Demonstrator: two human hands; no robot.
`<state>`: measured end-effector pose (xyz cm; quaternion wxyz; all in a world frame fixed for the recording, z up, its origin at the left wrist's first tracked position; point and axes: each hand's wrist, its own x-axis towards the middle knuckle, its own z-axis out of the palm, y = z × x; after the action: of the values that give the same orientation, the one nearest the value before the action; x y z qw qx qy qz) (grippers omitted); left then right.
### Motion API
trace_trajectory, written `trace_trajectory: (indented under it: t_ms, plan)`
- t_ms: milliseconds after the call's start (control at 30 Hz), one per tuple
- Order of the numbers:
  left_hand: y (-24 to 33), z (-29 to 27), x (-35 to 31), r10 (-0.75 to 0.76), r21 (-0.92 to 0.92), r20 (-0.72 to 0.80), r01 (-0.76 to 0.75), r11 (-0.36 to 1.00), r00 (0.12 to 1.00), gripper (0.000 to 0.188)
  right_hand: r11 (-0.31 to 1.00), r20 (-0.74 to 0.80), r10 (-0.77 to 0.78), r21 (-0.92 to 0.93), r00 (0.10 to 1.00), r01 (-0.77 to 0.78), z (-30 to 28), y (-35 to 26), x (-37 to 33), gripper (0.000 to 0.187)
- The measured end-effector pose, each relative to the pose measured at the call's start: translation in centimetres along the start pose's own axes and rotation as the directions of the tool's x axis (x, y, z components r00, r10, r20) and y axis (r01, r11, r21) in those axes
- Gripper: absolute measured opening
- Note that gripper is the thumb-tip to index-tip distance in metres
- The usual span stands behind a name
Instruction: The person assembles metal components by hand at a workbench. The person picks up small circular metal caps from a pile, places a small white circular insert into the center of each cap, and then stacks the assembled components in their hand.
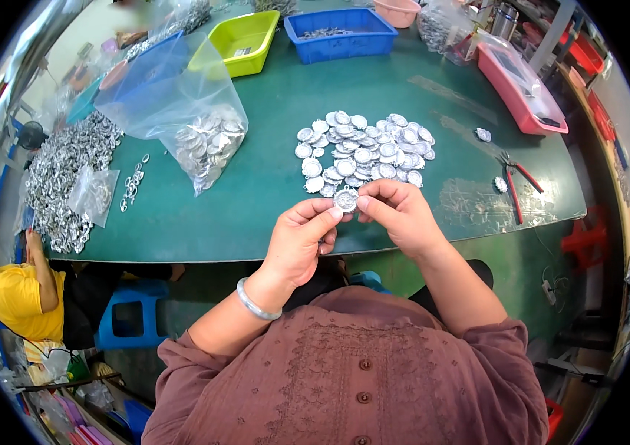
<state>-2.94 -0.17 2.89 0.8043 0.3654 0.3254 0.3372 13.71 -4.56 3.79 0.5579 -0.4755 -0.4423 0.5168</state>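
Between the fingertips of both my hands is a round silver-coloured metal pendant (pixel 345 199) with a small loop on top, held above the near edge of the green table. My left hand (pixel 302 236), with a pale bangle at its wrist, pinches the left side of it. On the other side, my right hand (pixel 398 215) grips the rim between thumb and forefinger. Just beyond lies a heap of similar round pendants (pixel 363 153). Red-handled pliers (pixel 513 178) rest to the right, with two loose pendants (pixel 483 134) near them.
A clear plastic bag of round pendants (pixel 209 142) stands left of the heap. Farther left is a large pile of small metal parts (pixel 70 178). Green (pixel 259 55), blue (pixel 344 52) and pink (pixel 511 96) trays line the far side. A person in yellow (pixel 25 300) sits at left.
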Motion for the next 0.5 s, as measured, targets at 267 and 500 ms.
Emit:
trace_trajectory:
  t_ms: [267,500]
  plan:
    - [0.1,0.7,-0.4,0.034,0.014,-0.010,-0.034,0.999,0.999,0.018,0.993,-0.043,-0.046,-0.108,0.998,0.042,-0.4,0.0,-0.4,0.009]
    - [-0.5,0.7,-0.3,-0.005,-0.113,0.087,0.015,0.993,0.996,0.032,0.693,0.185,-0.459,-0.537,0.869,0.481,0.8,-0.5,-0.3,0.005]
